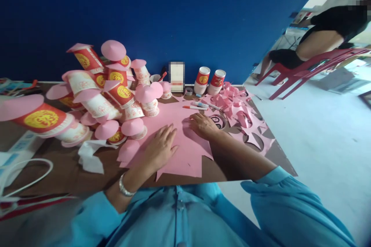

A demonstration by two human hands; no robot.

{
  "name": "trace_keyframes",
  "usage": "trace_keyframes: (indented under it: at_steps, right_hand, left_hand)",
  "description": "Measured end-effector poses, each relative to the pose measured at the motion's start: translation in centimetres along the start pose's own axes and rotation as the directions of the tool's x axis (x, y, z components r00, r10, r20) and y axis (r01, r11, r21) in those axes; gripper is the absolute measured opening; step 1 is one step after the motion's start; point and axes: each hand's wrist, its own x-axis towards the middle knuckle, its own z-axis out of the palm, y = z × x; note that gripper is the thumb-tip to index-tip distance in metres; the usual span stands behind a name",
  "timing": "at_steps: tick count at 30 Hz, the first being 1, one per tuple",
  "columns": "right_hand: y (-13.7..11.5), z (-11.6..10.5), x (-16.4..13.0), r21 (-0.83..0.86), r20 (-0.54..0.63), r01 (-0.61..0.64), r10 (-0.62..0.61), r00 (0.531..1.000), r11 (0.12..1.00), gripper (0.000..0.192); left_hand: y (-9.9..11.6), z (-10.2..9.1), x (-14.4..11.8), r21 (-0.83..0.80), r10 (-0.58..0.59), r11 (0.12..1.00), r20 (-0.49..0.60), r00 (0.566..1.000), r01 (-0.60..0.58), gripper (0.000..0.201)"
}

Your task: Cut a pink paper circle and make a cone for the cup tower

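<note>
Blue wall behind, a brown table [66, 173] bears many capped cups [95, 96]. Both hands, left [160, 147] and right [203, 125], lie flat and empty on a partly cut pink sheet [185, 150]; two cups [209, 81] beyond it remain uncapped.

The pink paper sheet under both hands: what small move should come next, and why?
Probably the right hand should reach forward for the marker. Both hands lie flat and empty on the pink paper sheet, the left hand pinning it, and the marker lies just beyond the right fingertips. The sheet's middle looks uncut, while cut scraps pile to the right.
</note>
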Motion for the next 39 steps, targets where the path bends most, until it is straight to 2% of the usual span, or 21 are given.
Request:
trace_keyframes:
  at_steps: [2, 5, 11, 16, 20, 24, 27, 30, 32, 33, 35, 39]
  right_hand:
    - [0.6, 0.1, -0.6, -0.026, 0.005, -0.048, 0.049, 0.999, 0.998, 0.023]
    - [1.4, 0.0, -1.6, -0.036, -0.007, -0.094, 0.094, 0.996, 0.995, 0.023]
    - [2.8, -1.2, -1.6, 0.009, -0.049, -0.147, 0.147, 0.988, 0.989, 0.026]
    - [3.5, -1.2, -0.4, 0.044, -0.136, -0.213, 0.217, 0.967, 0.976, 0.024]
    - [3.4, -0.1, -0.2, 0.056, -0.125, -0.263, 0.268, 0.955, 0.963, 0.021]
    - [3.2, 0.1, -0.4, 0.038, -0.134, -0.275, 0.277, 0.951, 0.961, 0.019]
    - [4.3, -1.8, 0.3, 0.046, -0.217, -0.278, 0.281, 0.935, 0.959, 0.025]
    - [6.9, -5.3, 2.6, 0.072, -0.359, -0.321, 0.325, 0.875, 0.944, 0.035]
    - [9.1, -7.8, 5.1, 0.069, -0.384, -0.351, 0.35, 0.855, 0.934, 0.038]
    - [10.2, -8.9, 6.5, 0.059, -0.373, -0.375, 0.368, 0.851, 0.925, 0.04]
    - [11.7, -10.5, 9.1, 0.017, -0.307, -0.434, 0.418, 0.855, 0.901, 0.047]
    - [12.7, -11.5, 12.6, -0.097, -0.105, -0.476, 0.467, 0.878, 0.874, 0.056]
  left_hand:
    - [0.1, 1.4, 0.7, 0.073, 0.041, 0.996, 0.059, 0.997, -0.045, 0.058]
    - [0.4, 3.0, 1.0, 0.096, 0.146, 0.983, 0.127, 0.981, -0.159, 0.057]
    - [1.2, 4.1, 1.6, 0.089, 0.202, 0.972, 0.164, 0.966, -0.218, 0.055]
    - [1.6, 2.7, 2.4, 0.083, 0.195, 0.974, 0.168, 0.966, -0.211, 0.049]
    - [1.9, 0.6, 3.9, -0.04, 0.161, 0.987, 0.084, 0.983, -0.158, 0.036]
    - [2.7, 0.2, 5.7, -0.148, 0.137, 0.98, 0.004, 0.991, -0.135, 0.031]
    - [3.5, 0.7, 7.4, -0.183, 0.107, 0.977, -0.009, 0.994, -0.106, 0.028]
    - [4.0, 1.4, 10.3, -0.201, 0.109, 0.974, 0.012, 0.994, -0.104, 0.028]
    - [4.0, 2.0, 13.1, -0.094, 0.113, 0.99, 0.046, 0.992, -0.109, 0.038]
    - [4.0, 2.4, 14.6, -0.014, 0.111, 0.994, 0.087, 0.99, -0.111, 0.045]
    - [3.8, 3.4, 17.6, 0.031, 0.086, 0.995, 0.097, 0.992, -0.09, 0.055]
    - [3.2, 5.4, 21.5, 0.109, 0.046, 0.992, 0.091, 0.995, -0.056, 0.067]
